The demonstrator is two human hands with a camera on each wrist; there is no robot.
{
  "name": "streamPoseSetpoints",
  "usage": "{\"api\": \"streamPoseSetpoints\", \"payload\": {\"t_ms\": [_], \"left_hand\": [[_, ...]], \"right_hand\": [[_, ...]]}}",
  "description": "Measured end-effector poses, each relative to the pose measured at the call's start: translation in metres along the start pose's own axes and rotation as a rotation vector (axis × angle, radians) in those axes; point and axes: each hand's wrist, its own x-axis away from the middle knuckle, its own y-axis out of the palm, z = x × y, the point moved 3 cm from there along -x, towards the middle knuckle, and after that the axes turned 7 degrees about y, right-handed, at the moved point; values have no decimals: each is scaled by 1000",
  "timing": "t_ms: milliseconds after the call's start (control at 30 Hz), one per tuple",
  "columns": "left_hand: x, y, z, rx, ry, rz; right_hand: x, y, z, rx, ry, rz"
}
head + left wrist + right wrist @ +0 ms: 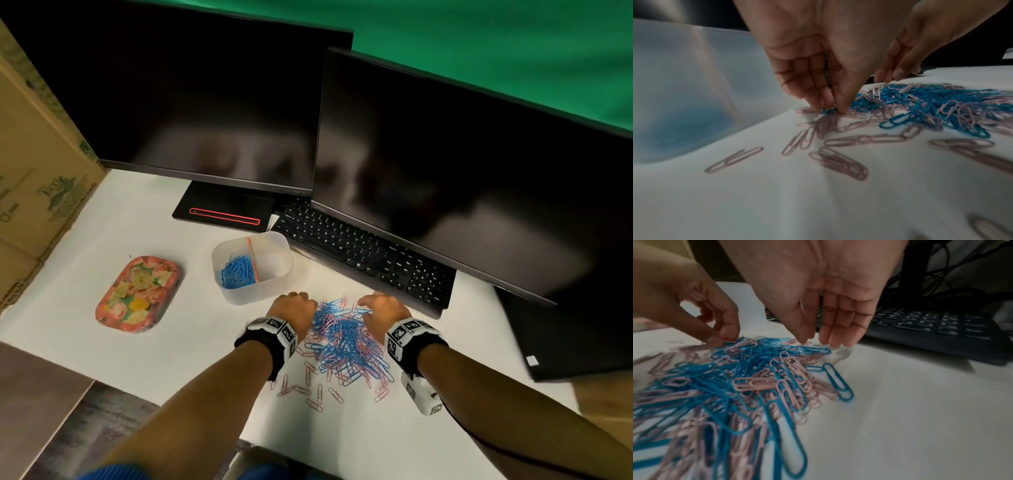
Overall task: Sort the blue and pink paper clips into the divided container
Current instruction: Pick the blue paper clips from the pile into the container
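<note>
Clips [346,342] lay in a mixed blue-pink heap on the desk [164,342] just in front of the container [274,289]; light, thin, slick wire, likely to hook together, best pinched singly at a loop end. Left hand [818,68] pinched a clip at the heap's edge; right hand [828,305] hung slack-fingered over it, holding nothing

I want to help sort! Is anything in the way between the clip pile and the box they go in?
Nothing visible blocks it. The translucent divided plastic container stands on bare white table just beyond the mixed pile of blue and pink paper clips, next to the left hand. Its top is open, and the black keyboard sits off to the right.
</note>
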Motion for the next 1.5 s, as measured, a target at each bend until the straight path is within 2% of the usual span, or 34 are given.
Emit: {"api": "streamPoseSetpoints", "payload": {"t_ms": [233,433,500,567,667,800,933,1000,1167,1267,1333,1500], "left_hand": [[4,5,-10,82,-30,18],[5,10,-17,178,-69,29],[5,8,-18,222,-85,70],[4,8,-22,358,-109,147],[6,12,-33,688,-154,274],[15,14,-33,1249,-182,320],[20,10,-24,1788,-250,329],[20,9,-21,1894,-260,337],[17,9,-18,1772,-231,356],[19,6,-18,1858,-273,468],[21,5,-17,1958,-282,528],[22,7,-15,2046,-288,576]], "right_hand": [[-13,1,-15,236,45,-32],[-11,4,-15,223,20,-53],[-10,7,-11,170,14,-64],[-11,10,-8,113,3,-54],[-11,6,-1,-81,38,-24],[-9,-2,10,-587,118,37],[1,-3,7,-1117,138,-156],[8,-6,6,-1223,137,-210],[16,-1,7,-1300,201,-285],[18,2,10,-1299,263,-246],[19,6,11,-1199,266,-223],[36,17,1,-434,80,-101]]}}
